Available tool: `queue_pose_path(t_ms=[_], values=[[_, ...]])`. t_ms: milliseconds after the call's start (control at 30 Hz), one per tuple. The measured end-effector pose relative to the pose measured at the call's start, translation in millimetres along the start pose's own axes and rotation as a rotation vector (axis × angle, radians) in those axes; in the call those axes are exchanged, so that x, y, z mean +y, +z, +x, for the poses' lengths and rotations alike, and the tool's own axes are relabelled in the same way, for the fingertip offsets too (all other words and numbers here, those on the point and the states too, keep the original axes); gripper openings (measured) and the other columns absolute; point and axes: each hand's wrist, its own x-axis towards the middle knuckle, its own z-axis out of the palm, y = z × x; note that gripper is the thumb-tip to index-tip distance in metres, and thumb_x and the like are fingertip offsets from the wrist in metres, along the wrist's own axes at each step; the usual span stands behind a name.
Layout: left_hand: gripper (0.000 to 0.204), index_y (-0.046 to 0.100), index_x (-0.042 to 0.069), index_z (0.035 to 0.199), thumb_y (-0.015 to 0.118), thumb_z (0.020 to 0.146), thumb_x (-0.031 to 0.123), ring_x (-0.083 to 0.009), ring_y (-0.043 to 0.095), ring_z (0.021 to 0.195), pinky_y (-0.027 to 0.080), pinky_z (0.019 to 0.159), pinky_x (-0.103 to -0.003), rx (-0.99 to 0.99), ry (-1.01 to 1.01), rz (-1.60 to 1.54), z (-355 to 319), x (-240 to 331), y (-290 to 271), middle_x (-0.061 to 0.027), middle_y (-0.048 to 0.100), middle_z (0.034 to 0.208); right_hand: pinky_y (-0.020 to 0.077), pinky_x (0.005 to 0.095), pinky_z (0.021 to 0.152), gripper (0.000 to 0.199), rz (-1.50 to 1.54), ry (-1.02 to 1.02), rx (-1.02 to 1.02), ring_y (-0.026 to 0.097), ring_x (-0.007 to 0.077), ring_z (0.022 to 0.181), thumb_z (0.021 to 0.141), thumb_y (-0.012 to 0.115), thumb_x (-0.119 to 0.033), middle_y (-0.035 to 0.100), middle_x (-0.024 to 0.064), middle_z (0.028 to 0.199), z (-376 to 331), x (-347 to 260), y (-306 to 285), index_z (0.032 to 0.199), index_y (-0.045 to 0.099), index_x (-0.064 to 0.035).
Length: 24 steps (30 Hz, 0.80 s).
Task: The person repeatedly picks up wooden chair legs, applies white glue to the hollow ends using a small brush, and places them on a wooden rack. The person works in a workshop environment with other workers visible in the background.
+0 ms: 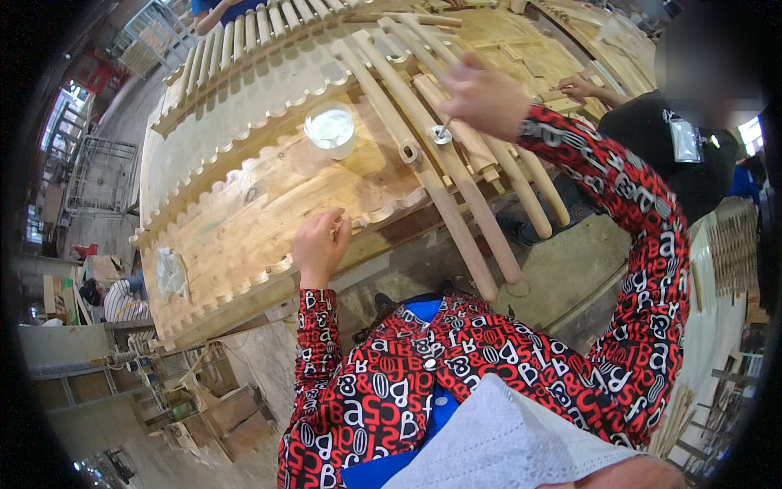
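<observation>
My right hand, blurred by motion, is closed over the wooden bars at the right. A thin stick shows below its fingers, the lower end at a small silvery round piece on a bar. Beside it, another long bar has an oval hole at its near end. At the table's near edge, my left hand has its fingers curled together beside a scalloped wooden strip. What those fingers hold, if anything, I cannot make out. A tub of white stuff stands farther back, between my hands.
Several round wooden bars jut past the table's near edge. At the back, a row of rods sits on a notched rail. A crumpled clear bag lies at the left. Co-workers' hands are across the table and at the right.
</observation>
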Motion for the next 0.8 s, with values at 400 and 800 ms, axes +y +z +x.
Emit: queue_pose_path(t_ms=[400, 800], values=[[0.016, 0.070, 0.011, 0.093, 0.067, 0.085, 0.025, -0.0258, 0.067, 0.072, 0.051, 0.064, -0.038, 0.014, 0.050, -0.019, 0.2, 3.2, -11.0, -0.0080, 0.070, 0.080, 0.0373, 0.0373, 0.093, 0.010, -0.037, -0.097, -0.378, 0.066, 0.0191, 0.085, 0.076, 0.065, -0.018, 0.070, 0.0015, 0.076, 73.6, -13.9, -29.9, 0.077, 0.074, -0.0207], [0.013, 0.070, 0.012, 0.087, 0.068, 0.083, 0.025, -0.0251, 0.064, 0.066, 0.050, 0.061, -0.038, 0.043, 0.106, -0.044, 1.6, 1.1, -13.7, -0.0060, 0.067, 0.072, 0.0408, 0.0410, 0.087, 0.005, 0.147, 0.419, -0.170, 0.060, 0.0211, 0.094, 0.083, 0.063, -0.018, 0.061, 0.0035, 0.083, -10.2, -14.9, -57.4, 0.085, 0.067, -0.0153]])
